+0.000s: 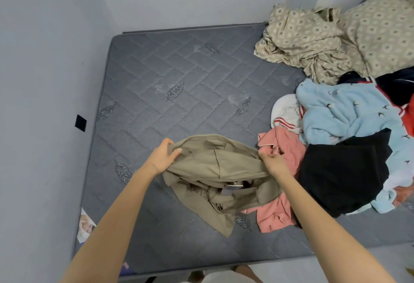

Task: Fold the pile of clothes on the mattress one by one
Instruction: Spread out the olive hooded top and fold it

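**Khaki piece gripped at both ends, not yet spread**

- Nearest: a printed paper slip at the mattress's near-left edge, 7 o'clock from the garment. Print too small to read.
- Khaki garment sits on the near half of the mattress, crumpled.
- Left hand has its fingers curled round the garment's 9 o'clock end. Right hand pinches the 3 o'clock end. Both are clamped on cloth.
- Key relation: the gripped edge runs 9 to 3, and the bulk trails from it toward 6, with a tail going to about 7. My read is it needs a lift and shake toward 12, where bare mattress lies.
- Its 4 o'clock side overlaps the pink garment, so that could drag along.
- A pale tag sits in the folds, unreadable.
- Pile at 3 o'clock: black garment, then light blue garment. The right hand is nearer it.
- Farthest, at 1 o'clock: patterned bedding.
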Tool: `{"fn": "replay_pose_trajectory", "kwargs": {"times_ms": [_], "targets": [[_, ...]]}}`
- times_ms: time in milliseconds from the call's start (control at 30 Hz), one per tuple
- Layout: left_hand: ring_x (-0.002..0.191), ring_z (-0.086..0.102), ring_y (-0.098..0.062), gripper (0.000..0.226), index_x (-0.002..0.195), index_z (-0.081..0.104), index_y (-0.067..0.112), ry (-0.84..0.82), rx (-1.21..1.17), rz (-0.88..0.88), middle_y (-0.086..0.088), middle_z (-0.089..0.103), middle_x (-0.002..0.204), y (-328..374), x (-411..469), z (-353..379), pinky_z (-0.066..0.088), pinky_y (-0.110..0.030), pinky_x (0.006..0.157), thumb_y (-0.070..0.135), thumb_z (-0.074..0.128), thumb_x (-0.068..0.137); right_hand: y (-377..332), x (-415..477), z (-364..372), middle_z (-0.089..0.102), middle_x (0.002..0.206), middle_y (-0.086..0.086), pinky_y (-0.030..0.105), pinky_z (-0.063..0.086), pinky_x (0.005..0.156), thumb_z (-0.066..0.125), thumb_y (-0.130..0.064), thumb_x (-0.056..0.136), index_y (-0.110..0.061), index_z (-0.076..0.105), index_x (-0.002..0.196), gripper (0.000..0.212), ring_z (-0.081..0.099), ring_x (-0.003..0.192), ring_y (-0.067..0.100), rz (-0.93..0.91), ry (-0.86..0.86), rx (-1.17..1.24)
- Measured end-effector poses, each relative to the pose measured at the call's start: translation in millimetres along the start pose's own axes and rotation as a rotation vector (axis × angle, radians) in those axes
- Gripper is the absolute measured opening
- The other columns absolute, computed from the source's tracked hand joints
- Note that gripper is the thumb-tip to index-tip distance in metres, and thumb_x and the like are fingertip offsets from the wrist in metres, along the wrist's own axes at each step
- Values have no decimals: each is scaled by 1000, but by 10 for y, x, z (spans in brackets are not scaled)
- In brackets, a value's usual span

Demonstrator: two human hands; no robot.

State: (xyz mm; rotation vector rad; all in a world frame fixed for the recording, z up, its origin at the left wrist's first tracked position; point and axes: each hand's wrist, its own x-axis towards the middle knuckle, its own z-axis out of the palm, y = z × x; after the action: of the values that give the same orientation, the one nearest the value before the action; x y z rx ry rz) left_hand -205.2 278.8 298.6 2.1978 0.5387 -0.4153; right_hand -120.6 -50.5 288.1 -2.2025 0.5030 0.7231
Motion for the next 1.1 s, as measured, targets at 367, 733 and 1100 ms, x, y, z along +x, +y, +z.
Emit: {"fn": "replay_pose_trajectory", "kwargs": {"times_ms": [367,733,1100], "targets": [[91,58,-30,12,90,59,4,-20,348,133,-16,61,92,-218,-471,-612,29,-29,64,11,68,85,-215,-1009,30,58,69,6,20,34,49,66,-23,90,-4,66,74,25,49,65,15,-309,42,87],[75,45,-18,10,82,54,5,458,-143,411,-3,49,73,253,-1580,-1021,32,-25,62,2,58,90,-305,-2014,-49,51,63,4,32,30,62,58,-21,94,-10,52,64,32,47,70,20,-599,213,201],[59,49,4,24,70,59,24,720,-595,626,16,56,61,1304,-3016,-1535,42,-16,59,12,61,91,-758,-3399,-933,27,53,-3,24,21,48,62,-19,91,-17,34,57,44,25,48,4,-1006,385,441]]}}
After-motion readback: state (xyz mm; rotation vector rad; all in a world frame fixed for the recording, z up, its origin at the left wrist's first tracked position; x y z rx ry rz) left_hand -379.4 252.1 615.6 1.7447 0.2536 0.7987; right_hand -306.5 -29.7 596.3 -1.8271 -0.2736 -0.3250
